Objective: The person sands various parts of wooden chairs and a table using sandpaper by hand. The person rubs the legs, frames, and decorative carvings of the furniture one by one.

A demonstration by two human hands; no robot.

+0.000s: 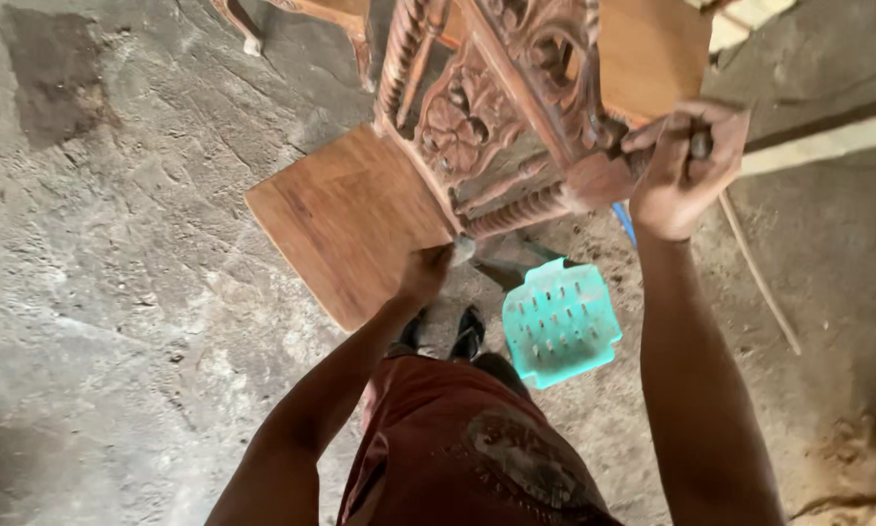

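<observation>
A carved wooden chair with twisted spindles and floral carving is held up in front of me, tilted. Its flat brown seat panel points down to the left. My left hand grips the chair at the lower edge, where the seat meets a turned rail. My right hand is closed around a leg end of the chair at the upper right. Both arms reach upward from my body.
A turquoise plastic stool with slots stands on the dusty concrete floor just ahead of my feet. A thin stick and a pale wooden plank lie at the right. Another piece of furniture shows a curved leg at the top.
</observation>
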